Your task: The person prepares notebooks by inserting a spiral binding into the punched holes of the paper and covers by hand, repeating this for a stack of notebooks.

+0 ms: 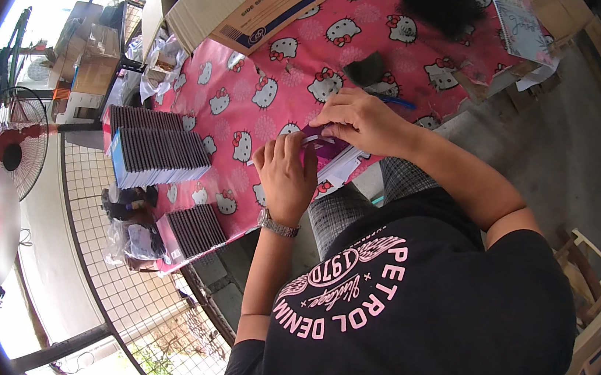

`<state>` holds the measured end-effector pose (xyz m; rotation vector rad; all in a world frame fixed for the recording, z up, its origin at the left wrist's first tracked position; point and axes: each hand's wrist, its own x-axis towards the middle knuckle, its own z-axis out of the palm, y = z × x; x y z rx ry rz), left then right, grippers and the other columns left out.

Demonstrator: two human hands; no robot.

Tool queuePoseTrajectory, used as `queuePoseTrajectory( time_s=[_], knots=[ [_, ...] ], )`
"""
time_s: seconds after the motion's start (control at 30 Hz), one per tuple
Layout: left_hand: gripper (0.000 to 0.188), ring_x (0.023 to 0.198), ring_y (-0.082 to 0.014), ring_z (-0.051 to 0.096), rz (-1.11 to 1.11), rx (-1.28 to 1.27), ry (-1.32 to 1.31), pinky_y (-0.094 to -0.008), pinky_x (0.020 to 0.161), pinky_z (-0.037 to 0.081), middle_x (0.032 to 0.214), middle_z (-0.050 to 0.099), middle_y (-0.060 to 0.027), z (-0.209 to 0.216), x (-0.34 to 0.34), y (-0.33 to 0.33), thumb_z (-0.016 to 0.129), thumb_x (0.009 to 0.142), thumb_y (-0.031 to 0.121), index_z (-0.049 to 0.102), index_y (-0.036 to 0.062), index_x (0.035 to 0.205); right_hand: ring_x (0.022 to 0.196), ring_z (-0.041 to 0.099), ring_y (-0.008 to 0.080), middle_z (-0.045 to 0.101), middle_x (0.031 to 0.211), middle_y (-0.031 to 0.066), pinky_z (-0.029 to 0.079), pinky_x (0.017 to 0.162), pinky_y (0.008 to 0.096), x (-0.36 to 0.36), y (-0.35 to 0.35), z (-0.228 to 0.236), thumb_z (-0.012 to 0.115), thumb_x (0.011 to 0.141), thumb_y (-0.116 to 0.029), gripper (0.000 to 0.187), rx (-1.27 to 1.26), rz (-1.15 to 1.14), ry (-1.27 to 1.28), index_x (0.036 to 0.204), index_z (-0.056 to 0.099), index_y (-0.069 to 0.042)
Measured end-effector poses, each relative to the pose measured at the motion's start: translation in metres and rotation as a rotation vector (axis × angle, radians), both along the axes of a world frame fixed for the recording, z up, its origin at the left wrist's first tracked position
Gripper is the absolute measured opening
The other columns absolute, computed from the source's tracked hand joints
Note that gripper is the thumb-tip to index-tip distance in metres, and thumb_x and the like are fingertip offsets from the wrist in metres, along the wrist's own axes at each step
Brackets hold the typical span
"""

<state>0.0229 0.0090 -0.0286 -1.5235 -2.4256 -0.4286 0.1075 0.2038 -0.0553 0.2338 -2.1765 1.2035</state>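
At the near edge of the table, my left hand point(287, 175), with a metal watch point(278, 224) on its wrist, curls its fingers at the side of a purple-covered notebook point(328, 148). My right hand point(367, 122) reaches over from the right and pinches at the notebook's far edge, close to the left fingertips. White pages point(341, 167) show below the purple part. Whatever small piece lies between the fingertips is too hidden to make out. Beyond my right hand are a dark green cloth-like piece point(364, 69) and a blue pen-like thing point(398, 102).
Stacks of dark-spined notebooks point(160, 153) stand at the left, with another stack point(191, 233) nearer me. An open cardboard box point(243, 3) sits at the far left. A black bristly heap point(442, 7) and a spiral notebook point(516, 23) lie at the far right. A fan point(14, 147) stands left.
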Motion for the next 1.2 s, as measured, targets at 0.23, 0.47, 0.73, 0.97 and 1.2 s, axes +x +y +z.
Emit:
queuePoseTrajectory(
  time_s=[0.23, 0.47, 0.73, 0.97, 1.2],
  knots=[
    [0.017, 0.093, -0.0265, 0.059, -0.022, 0.044, -0.006, -0.0421, 0.089, 0.038, 0.096, 0.065, -0.0062, -0.005, -0.006, 0.0, 0.065, 0.09, 0.015, 0.062, 0.0097, 0.106, 0.099, 0.061, 0.028, 0.066, 0.096, 0.0047, 0.046, 0.093, 0.0404, 0.005, -0.008, 0.0, 0.076, 0.074, -0.001, 0.027, 0.025, -0.067, -0.005, 0.099, 0.069, -0.009],
    [0.017, 0.095, -0.0262, 0.06, -0.016, 0.062, -0.045, -0.0424, 0.091, 0.039, 0.096, 0.065, -0.0055, -0.006, -0.005, 0.003, 0.066, 0.089, 0.016, 0.063, 0.011, 0.105, 0.099, 0.06, 0.0292, 0.063, 0.093, 0.0061, 0.046, 0.091, 0.0419, 0.014, -0.013, 0.01, 0.076, 0.079, -0.007, 0.019, -0.078, 0.039, -0.105, 0.094, 0.065, -0.006],
    [0.024, 0.101, -0.0262, 0.06, -0.029, 0.099, -0.034, -0.0457, 0.1, 0.035, 0.1, 0.065, -0.0063, -0.005, 0.007, -0.002, 0.066, 0.088, 0.014, 0.061, 0.0099, 0.111, 0.091, 0.063, 0.0344, 0.062, 0.092, 0.0121, 0.052, 0.077, 0.0423, 0.021, -0.027, 0.011, 0.076, 0.083, -0.014, 0.025, -0.008, -0.091, -0.07, 0.102, 0.061, -0.004],
    [0.032, 0.107, -0.0269, 0.059, -0.048, 0.029, -0.036, -0.05, 0.109, 0.031, 0.108, 0.064, -0.0068, -0.003, 0.016, 0.009, 0.066, 0.087, 0.016, 0.058, 0.0101, 0.118, 0.088, 0.067, 0.0366, 0.062, 0.106, 0.017, 0.055, 0.076, 0.0425, 0.029, -0.021, 0.031, 0.073, 0.086, -0.014, 0.033, 0.042, -0.088, -0.456, 0.112, 0.057, -0.003],
    [0.028, 0.109, -0.0263, 0.059, -0.035, 0.016, -0.114, -0.0513, 0.112, 0.028, 0.107, 0.065, -0.0052, -0.008, 0.014, 0.0, 0.066, 0.089, 0.018, 0.06, 0.0118, 0.116, 0.1, 0.067, 0.0366, 0.066, 0.112, 0.0198, 0.053, 0.083, 0.0456, -0.022, 0.038, 0.008, 0.064, 0.095, -0.035, 0.039, -0.192, -0.071, -0.779, 0.118, 0.055, -0.004]
  ],
)
